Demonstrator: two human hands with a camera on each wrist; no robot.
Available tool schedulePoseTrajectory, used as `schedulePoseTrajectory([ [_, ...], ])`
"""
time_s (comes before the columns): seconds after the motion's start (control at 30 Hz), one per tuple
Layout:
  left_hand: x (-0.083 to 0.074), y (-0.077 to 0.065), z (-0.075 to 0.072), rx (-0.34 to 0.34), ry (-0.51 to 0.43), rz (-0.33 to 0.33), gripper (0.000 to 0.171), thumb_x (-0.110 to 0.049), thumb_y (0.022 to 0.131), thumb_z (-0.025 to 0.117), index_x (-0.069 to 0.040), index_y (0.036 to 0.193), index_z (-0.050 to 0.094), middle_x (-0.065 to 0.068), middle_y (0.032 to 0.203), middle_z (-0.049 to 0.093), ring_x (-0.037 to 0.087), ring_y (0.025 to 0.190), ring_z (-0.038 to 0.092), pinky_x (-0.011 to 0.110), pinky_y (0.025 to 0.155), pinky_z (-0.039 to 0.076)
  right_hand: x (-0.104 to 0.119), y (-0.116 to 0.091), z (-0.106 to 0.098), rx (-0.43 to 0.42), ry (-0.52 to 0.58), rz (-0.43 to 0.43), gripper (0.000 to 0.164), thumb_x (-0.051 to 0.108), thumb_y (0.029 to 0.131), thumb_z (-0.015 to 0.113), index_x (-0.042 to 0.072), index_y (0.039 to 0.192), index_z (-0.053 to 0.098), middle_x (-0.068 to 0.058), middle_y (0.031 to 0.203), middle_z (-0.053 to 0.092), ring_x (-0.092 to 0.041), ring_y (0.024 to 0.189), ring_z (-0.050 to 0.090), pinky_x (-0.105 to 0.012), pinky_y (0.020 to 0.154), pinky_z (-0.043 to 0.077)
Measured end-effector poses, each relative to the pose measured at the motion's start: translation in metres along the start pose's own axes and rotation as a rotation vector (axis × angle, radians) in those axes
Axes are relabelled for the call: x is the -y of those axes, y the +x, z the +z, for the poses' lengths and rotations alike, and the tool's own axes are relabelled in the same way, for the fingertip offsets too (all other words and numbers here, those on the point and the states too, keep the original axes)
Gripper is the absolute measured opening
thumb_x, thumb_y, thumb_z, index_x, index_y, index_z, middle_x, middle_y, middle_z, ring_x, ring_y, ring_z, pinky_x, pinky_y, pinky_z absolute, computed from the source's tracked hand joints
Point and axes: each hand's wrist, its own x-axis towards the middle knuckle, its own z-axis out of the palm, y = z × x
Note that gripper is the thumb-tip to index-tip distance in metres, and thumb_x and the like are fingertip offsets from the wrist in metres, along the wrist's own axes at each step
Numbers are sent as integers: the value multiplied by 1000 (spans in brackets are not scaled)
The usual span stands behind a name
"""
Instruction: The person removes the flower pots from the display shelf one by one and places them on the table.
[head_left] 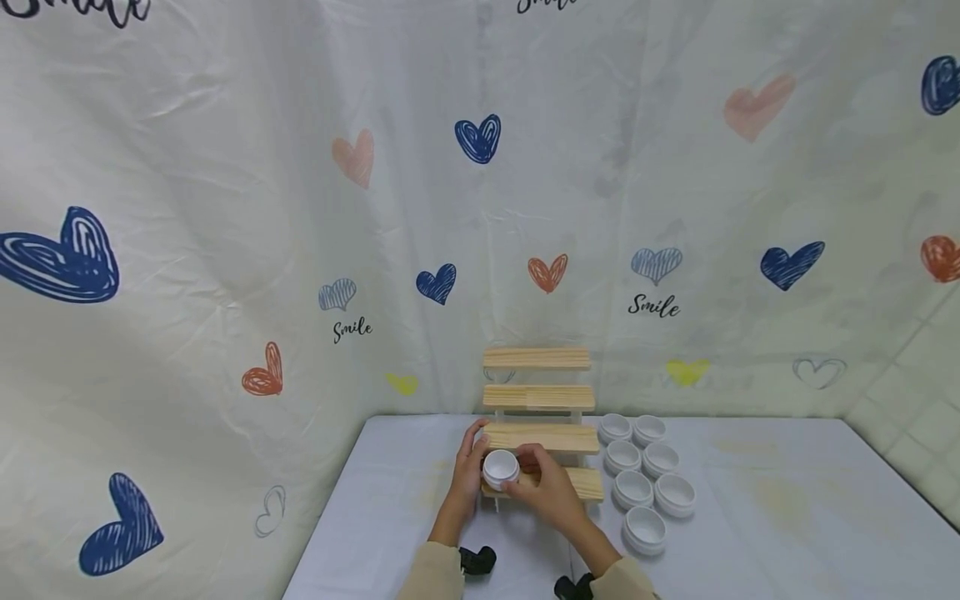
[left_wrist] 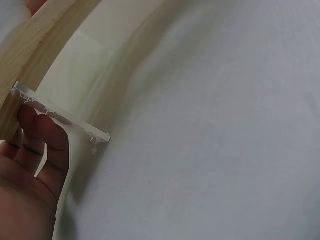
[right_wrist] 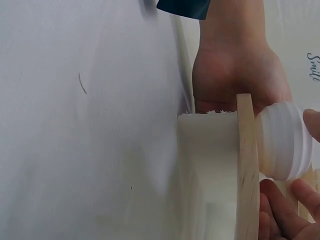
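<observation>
A small white round jar [head_left: 501, 467] stands on the lowest plank of a tiered wooden display rack [head_left: 542, 436]. My right hand [head_left: 551, 492] pinches this jar from the right, its thumb on the near side; the right wrist view shows the jar's ribbed side [right_wrist: 282, 142] against the plank. At the rack's left end is my left hand [head_left: 467, 475]. Its bent fingers grip the end of the plank beside the clear support, as seen in the left wrist view [left_wrist: 37, 155]. Whether the left thumb touches the jar is hidden.
Right of the rack, several more white jars [head_left: 633, 490] stand in two columns on the white-covered table [head_left: 750, 517]. A white cloth backdrop [head_left: 570, 192] with printed hearts hangs behind the table. Black wrist devices [head_left: 477, 560] sit near both sleeves.
</observation>
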Motion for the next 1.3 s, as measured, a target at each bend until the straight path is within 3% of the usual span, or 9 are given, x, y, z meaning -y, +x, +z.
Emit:
schedulePoseTrajectory([
  [0.63, 3, 3, -1, 19, -2, 4, 52, -41, 109, 44, -16, 155, 41, 8, 140, 59, 11, 116, 53, 35, 99, 40, 6, -1, 5, -39, -50, -11, 56, 28, 77, 90, 10, 122, 64, -9, 119, 72, -28, 112, 68, -52, 97, 52],
  [0.87, 3, 3, 0, 0, 3, 5, 49, -41, 107, 46, -22, 152, 45, 8, 137, 60, 11, 115, 54, 34, 101, 39, 3, 2, 8, -41, -62, 19, 56, 29, 75, 91, 12, 122, 64, -8, 121, 72, -27, 114, 67, -51, 99, 51],
  [1.17, 3, 3, 0, 8, -13, 11, 51, -41, 108, 46, -19, 154, 42, 7, 137, 60, 11, 115, 53, 34, 102, 38, 5, 2, 9, -40, -66, 12, 57, 28, 75, 91, 7, 122, 65, -10, 118, 73, -27, 112, 67, -52, 98, 51],
  [1.3, 3, 3, 0, 13, -23, 6, 51, -39, 108, 45, -18, 154, 42, 2, 127, 63, 10, 110, 55, 33, 97, 40, 4, 2, 8, -39, -63, 11, 57, 27, 76, 91, 6, 122, 65, -11, 119, 72, -27, 112, 67, -52, 98, 51],
])
